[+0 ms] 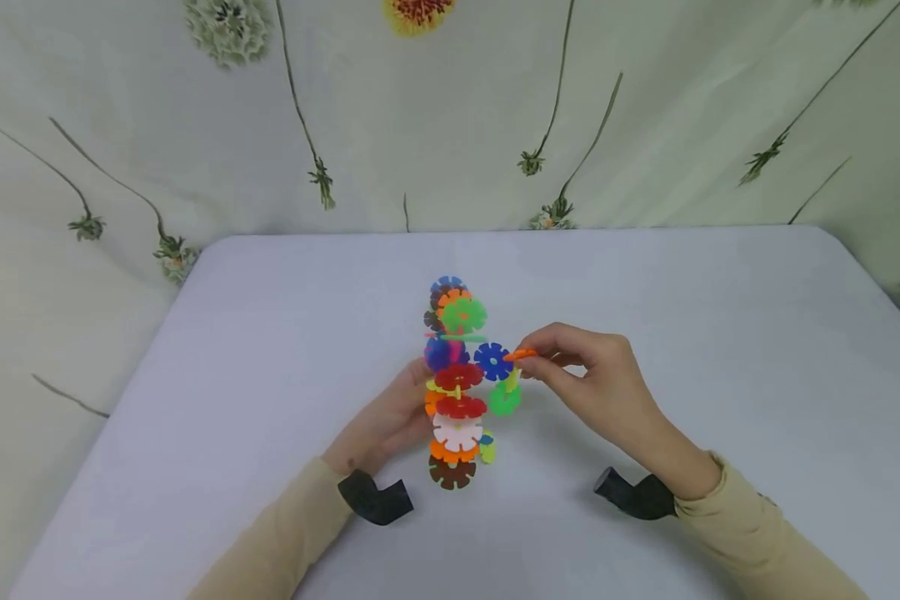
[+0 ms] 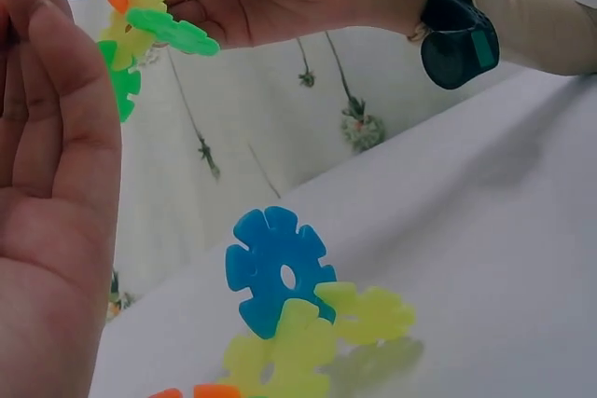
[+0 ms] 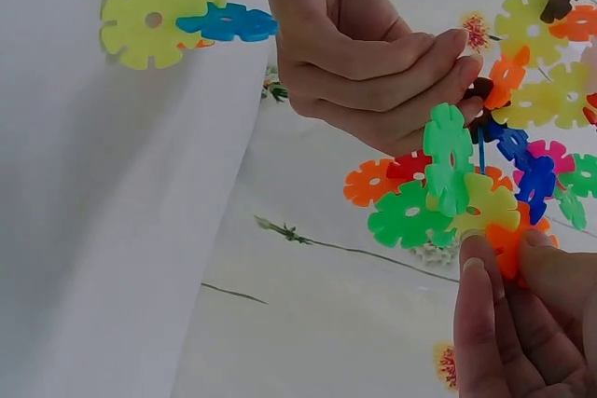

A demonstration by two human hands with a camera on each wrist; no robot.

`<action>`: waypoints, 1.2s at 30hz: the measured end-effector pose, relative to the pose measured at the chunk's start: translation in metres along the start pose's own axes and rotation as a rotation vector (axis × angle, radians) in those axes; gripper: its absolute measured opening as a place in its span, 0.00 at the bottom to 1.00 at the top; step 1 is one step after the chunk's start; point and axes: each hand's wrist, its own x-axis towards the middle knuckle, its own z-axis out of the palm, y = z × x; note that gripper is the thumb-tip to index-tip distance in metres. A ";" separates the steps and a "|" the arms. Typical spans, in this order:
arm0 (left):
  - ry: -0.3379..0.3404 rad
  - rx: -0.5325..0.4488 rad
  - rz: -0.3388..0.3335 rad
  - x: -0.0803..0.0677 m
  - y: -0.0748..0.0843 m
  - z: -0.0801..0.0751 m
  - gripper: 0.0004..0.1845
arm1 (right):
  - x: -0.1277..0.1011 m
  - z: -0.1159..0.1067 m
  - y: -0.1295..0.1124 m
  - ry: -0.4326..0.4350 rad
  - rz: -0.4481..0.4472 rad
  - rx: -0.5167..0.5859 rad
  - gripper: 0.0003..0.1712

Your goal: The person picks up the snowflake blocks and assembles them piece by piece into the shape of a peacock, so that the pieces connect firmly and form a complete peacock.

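The left hand (image 1: 390, 417) gripped the snowflake-disc tower (image 1: 456, 383) standing mid-table (image 1: 270, 333), fingers curled around it. The right hand (image 1: 592, 375) pinched 1 orange disc (image 1: 521, 354) against the blue disc (image 1: 492, 361); aligning the slots squarely would likely seat it cleanly.

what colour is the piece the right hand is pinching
Orange. The piece pinched by the right hand shows best in the head view.

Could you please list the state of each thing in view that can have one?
snowflake-disc structure: interlocked, held above the table.
orange disc: pinched, edge-on, at the structure's right side.
left hand: grips the structure.
right hand: pinches the orange disc.
table: covered with a white cloth.
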 end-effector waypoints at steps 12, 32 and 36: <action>-0.087 0.079 -0.012 0.002 0.004 -0.001 0.15 | -0.001 -0.004 -0.005 -0.020 -0.058 -0.046 0.13; -0.014 0.302 -0.092 0.002 0.007 0.003 0.19 | -0.003 -0.008 -0.009 -0.096 -0.003 -0.047 0.13; -0.059 0.245 -0.074 0.004 0.006 0.004 0.19 | -0.003 -0.009 -0.008 -0.111 0.002 -0.039 0.13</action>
